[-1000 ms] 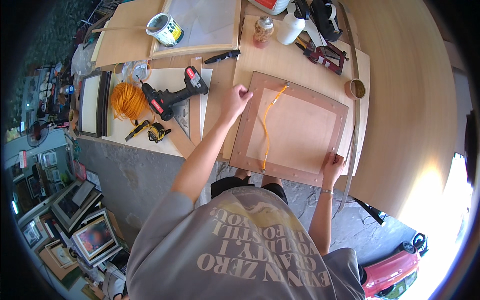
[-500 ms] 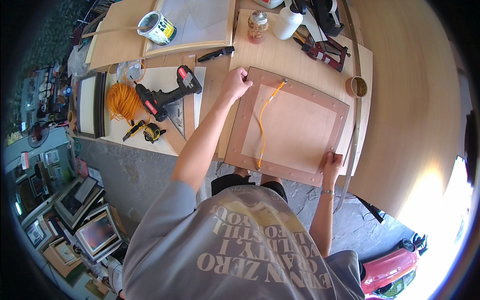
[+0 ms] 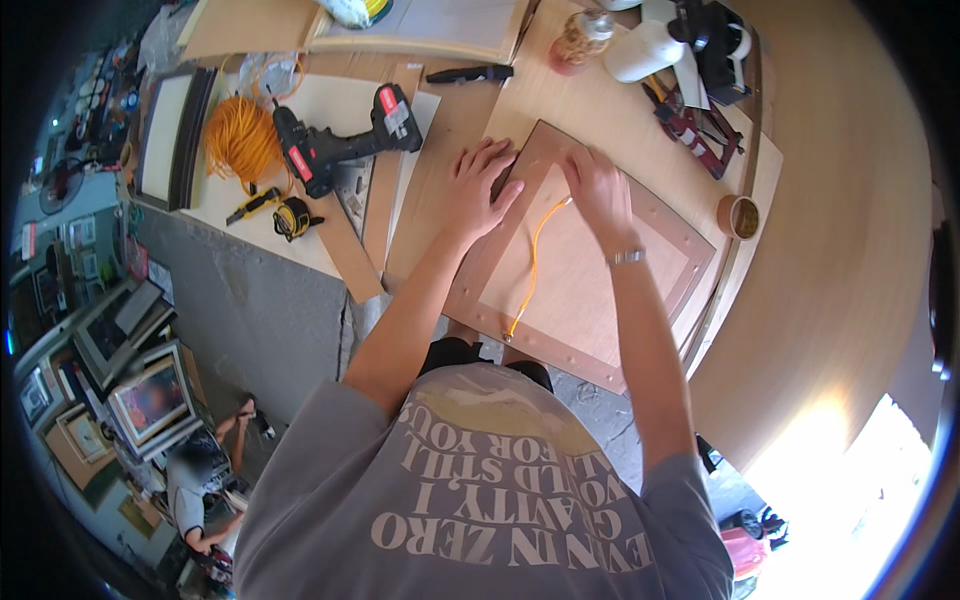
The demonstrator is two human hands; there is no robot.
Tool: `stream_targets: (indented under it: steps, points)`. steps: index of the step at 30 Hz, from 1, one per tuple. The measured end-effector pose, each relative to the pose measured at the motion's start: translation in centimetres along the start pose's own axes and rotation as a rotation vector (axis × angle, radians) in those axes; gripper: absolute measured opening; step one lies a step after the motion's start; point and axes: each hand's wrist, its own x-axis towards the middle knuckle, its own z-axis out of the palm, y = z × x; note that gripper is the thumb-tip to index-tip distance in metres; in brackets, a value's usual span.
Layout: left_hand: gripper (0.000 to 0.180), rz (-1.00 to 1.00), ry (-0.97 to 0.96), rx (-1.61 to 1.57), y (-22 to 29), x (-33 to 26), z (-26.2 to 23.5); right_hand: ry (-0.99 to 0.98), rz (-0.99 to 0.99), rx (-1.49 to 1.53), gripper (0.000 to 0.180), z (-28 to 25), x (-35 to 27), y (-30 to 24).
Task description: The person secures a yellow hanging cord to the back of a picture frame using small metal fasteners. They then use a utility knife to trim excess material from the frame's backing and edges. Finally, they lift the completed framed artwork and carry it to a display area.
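In the head view, your framed panel (image 3: pixel 590 300) lies back side up on the pale workbench (image 3: pixel 425 180), in front of your body and turned a little askew. A yellow-orange cord (image 3: pixel 534 262) runs across its back in a loose curve. At the end near to you, the cord meets a small metal fitting (image 3: pixel 508 337) on the bumpy brown border (image 3: pixel 673 222), so this side I judge to be attached already. The far end goes up to your right hand (image 3: pixel 597 195), which covers the place; whether that end is equally finished, I cannot tell.

Your left hand (image 3: pixel 482 190) is spread and holds nothing closed inside it; it rests at the left edge of the panel, with the thumb toward the border. Your right hand has its fingers bent down on the far border, but I cannot tell if they pinch something or only touch.

On the left, the drill (image 3: pixel 345 147), the orange cord coil (image 3: pixel 240 138) and the tape measure (image 3: pixel 293 218) lie apart from your hands, not in use. The panel itself seems to be assembled, with its border on all visible sides. What is left, if anything, would be at the covered end, in my judgement.
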Motion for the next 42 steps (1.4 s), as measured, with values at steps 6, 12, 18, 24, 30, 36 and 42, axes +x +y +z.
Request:
stream_targets:
  steps: [6,12,18,24,30,36,42]
  points:
    - [0.041,-0.052,-0.023,-0.072,-0.3,0.2,-0.1,-0.21,-0.108,0.035,0.008,2.3,4.9,0.1]
    - [0.04,-0.051,-0.01,-0.082,-0.3,0.2,-0.4,-0.272,-0.164,-0.034,0.011,2.1,5.2,-0.7]
    - [0.04,-0.059,-0.017,-0.115,-0.4,0.2,-0.5,-0.326,-0.189,-0.143,0.009,2.0,5.2,-0.7]
    - [0.04,-0.062,-0.02,-0.106,-0.5,0.2,-0.4,-0.303,-0.216,-0.104,0.01,1.9,5.1,-0.9]
    - [0.039,-0.054,-0.01,-0.108,-0.4,0.2,-0.4,-0.28,-0.237,-0.106,0.007,2.0,5.0,-1.0]
    - [0.039,-0.049,0.003,-0.126,-0.5,0.1,-0.4,-0.353,-0.165,-0.124,0.01,1.9,4.7,-1.1]
    - [0.038,-0.044,-0.005,-0.103,-0.2,0.2,-0.9,-0.324,-0.173,-0.066,0.009,2.0,4.4,-0.6]
